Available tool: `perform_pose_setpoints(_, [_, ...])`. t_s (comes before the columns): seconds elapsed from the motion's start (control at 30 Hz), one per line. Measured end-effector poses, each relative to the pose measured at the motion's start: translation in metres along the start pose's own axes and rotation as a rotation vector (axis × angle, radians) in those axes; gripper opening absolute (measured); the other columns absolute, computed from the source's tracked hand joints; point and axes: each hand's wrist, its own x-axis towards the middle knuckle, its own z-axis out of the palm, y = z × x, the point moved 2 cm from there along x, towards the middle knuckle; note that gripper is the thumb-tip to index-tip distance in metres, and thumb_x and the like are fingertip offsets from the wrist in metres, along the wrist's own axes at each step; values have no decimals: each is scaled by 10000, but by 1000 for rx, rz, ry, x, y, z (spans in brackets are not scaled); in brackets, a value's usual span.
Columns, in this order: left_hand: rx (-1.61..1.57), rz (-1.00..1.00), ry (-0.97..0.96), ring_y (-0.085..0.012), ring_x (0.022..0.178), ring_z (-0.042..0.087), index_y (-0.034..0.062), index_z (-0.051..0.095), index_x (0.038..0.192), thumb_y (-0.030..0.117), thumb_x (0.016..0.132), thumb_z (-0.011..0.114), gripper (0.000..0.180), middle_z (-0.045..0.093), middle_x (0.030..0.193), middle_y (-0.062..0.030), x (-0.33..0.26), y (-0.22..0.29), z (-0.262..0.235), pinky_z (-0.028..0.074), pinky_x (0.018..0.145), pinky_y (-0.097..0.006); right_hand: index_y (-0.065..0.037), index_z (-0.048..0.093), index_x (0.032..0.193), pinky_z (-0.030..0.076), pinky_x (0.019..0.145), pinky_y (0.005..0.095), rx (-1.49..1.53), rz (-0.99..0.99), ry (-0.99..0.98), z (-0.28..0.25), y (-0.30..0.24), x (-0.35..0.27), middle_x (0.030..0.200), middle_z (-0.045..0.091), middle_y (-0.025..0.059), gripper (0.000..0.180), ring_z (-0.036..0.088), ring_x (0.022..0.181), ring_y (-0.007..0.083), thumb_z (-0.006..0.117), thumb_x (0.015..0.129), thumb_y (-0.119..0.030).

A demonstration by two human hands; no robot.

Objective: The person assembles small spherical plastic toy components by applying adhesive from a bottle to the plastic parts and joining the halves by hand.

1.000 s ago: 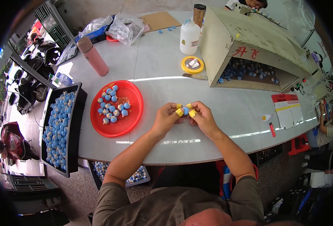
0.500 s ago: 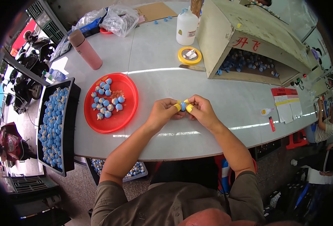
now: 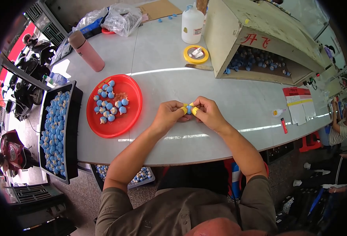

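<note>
My left hand and my right hand meet over the white table, fingertips in yellow covers. Between them they pinch one small blue round piece. Left of my hands lies a red round plate holding several blue and pale pieces. My forearms rest on the table's near edge.
A black tray full of blue pieces hangs off the table's left end. A pink bottle, plastic bags, a white bottle, a yellow tape roll and an open cardboard box with blue pieces stand behind. A person sits at far right.
Both hands stay together on the small piece; the fingers shifted slightly. The view has tilted a little, nothing on the table moved.
</note>
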Motion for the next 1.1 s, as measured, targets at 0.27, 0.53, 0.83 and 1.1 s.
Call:
perform_pose_setpoints(0.27, [-51, -24, 16, -198, 892, 689, -77, 589, 1040, 76, 928, 576, 190, 659, 1000, -133, 1, 1, -2, 572, 787, -268, -35, 575, 941, 425, 547, 202, -1, 55, -14, -2, -3, 4, 836, 602, 15, 59, 515, 620, 51, 574, 921, -90])
perform_pose_setpoints(0.53, [-39, 32, 68, -164, 888, 669, -68, 551, 1122, 125, 889, 686, 331, 660, 988, -115, -4, 15, -1, 543, 728, -259, -30, 595, 1016, 432, 576, 219, 149, 32, 68, -10, -4, -3, 773, 584, 19, 120, 530, 625, 79, 525, 941, -93])
perform_pose_setpoints(0.83, [1526, 391, 892, -330, 934, 629, 30, 609, 1088, 138, 766, 631, 341, 684, 947, -150, -47, 84, -94, 464, 796, -442, -25, 589, 1034, 389, 551, 212, 315, -258, 730, -67, -14, 14, 810, 540, -5, 162, 461, 623, 63, 555, 877, -12])
perform_pose_setpoints(1.1, [1618, -31, 853, -389, 1216, 511, 49, 577, 1247, 254, 805, 602, 488, 643, 1157, -216, -41, 82, -108, 285, 1071, -582, -47, 591, 1094, 500, 703, 363, -544, -203, 1009, -177, 0, 38, 858, 594, 79, 283, 617, 848, 251, 599, 813, -17])
